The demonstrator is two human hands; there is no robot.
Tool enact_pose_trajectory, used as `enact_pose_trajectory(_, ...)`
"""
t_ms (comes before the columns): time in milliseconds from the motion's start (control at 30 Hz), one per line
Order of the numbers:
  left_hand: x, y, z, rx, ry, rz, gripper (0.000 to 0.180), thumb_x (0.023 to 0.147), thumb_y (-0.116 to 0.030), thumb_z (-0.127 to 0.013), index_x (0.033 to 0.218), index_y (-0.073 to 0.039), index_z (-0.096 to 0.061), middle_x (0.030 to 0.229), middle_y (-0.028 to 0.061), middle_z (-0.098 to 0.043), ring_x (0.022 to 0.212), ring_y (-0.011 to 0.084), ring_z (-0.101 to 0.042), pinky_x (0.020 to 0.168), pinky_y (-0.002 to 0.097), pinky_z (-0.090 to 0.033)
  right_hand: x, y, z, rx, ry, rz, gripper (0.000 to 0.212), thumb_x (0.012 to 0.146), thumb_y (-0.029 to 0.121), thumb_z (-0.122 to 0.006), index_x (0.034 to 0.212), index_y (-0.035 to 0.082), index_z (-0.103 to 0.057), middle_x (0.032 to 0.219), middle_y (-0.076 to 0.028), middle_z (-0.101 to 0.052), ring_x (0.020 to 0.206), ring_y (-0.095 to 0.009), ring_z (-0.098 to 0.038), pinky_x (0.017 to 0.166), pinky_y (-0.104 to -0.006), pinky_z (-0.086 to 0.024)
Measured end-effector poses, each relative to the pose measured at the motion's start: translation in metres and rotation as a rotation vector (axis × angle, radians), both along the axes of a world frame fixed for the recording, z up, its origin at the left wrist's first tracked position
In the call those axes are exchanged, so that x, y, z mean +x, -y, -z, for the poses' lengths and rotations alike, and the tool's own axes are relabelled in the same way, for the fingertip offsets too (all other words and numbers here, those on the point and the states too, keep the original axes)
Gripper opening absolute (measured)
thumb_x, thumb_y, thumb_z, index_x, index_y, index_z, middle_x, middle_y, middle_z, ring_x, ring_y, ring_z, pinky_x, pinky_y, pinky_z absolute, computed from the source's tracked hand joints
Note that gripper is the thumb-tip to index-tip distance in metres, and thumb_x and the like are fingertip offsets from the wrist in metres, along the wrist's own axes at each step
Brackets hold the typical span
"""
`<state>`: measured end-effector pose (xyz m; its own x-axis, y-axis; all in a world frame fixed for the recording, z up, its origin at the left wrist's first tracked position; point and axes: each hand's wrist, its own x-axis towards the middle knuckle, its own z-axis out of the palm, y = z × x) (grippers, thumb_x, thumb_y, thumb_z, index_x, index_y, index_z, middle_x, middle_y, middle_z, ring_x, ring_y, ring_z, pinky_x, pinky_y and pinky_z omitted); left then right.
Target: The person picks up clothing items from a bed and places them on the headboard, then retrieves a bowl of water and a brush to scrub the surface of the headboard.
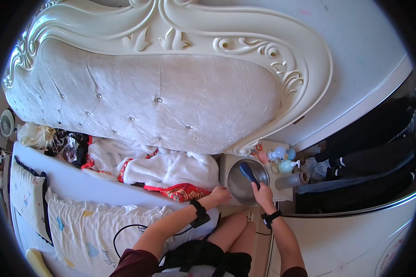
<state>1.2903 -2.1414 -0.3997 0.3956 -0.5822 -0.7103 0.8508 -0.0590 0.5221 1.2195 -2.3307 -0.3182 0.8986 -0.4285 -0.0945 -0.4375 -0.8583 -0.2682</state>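
Note:
In my right hand [264, 195] is the handle of a dark blue brush [248, 171] with a long, oval head. The brush slants over a round metal basin [232, 190], its head up and to the left; the side facing away from me is hidden. By the basin's lower left rim, my left hand [221, 195] holds nothing visible, with its fingers stretched toward the basin. White fleecy garments [175, 171] with red patterned trim [182, 192] lie on the bed left of that hand.
The basin stands on a bedside cabinet [282, 194] beside several bottles [286, 165] and a clear cup [298, 179]. A tufted headboard [171, 101] rises behind. Pillows [30, 201] lie at left. Dark clothes [370, 157] hang in an open wardrobe at right.

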Motion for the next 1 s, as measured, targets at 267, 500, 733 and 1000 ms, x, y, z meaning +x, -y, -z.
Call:
enact_pose_trajectory(267,0.012,-0.065,-0.064,-0.249,-0.045,-0.212,0.047,0.083,-0.006,-0.058,0.125,0.002,-0.038,0.108,0.0144,-0.052,0.099,0.0284,-0.057,0.082,0.0414,-0.051,-0.015,0.007,-0.039,-0.105,0.213,0.039,0.046,0.086,0.044,-0.051,0.076,-0.001,-0.058,0.065,-0.024,-0.059,0.063,-0.042,-0.057,0.058,-0.0495,-0.044)
enact_pose_trajectory(500,0.009,-0.171,-0.157,-0.28,0.105,-0.465,0.03,0.085,-0.005,-0.052,0.114,0.001,-0.045,0.102,0.0134,-0.055,0.091,0.0243,-0.057,0.082,0.0343,-0.05,0.022,-0.047,-0.195,-0.094,0.551,-0.165,0.027,0.085,0.028,-0.059,0.082,0.001,-0.055,0.061,-0.021,-0.056,0.059,-0.04,-0.056,0.05,-0.0439,-0.042)
enact_pose_trajectory(733,-0.008,-0.223,-0.171,-0.326,0.094,-0.717,0.018,0.086,-0.005,-0.049,0.103,-0.002,-0.05,0.088,0.0057,-0.058,0.08,0.0144,-0.058,0.074,0.0305,-0.049,0.109,-0.106,-0.271,-0.38,0.738,-0.474,0.025,0.085,0.025,-0.059,0.077,0.004,-0.049,0.058,-0.018,-0.055,0.054,-0.038,-0.055,0.047,-0.0429,-0.042)
enact_pose_trajectory(1000,-0.009,-0.242,-0.17,-0.362,0.021,-0.781,0.018,0.085,-0.005,-0.048,0.103,-0.004,-0.051,0.085,0.003,-0.056,0.074,0.0122,-0.054,0.071,0.0284,-0.047,0.195,-0.183,-0.29,-0.538,0.676,-0.795,0.029,0.085,0.032,-0.059,0.076,0.006,-0.048,0.055,-0.012,-0.056,0.05,-0.03,-0.059,0.043,-0.0382,-0.045)
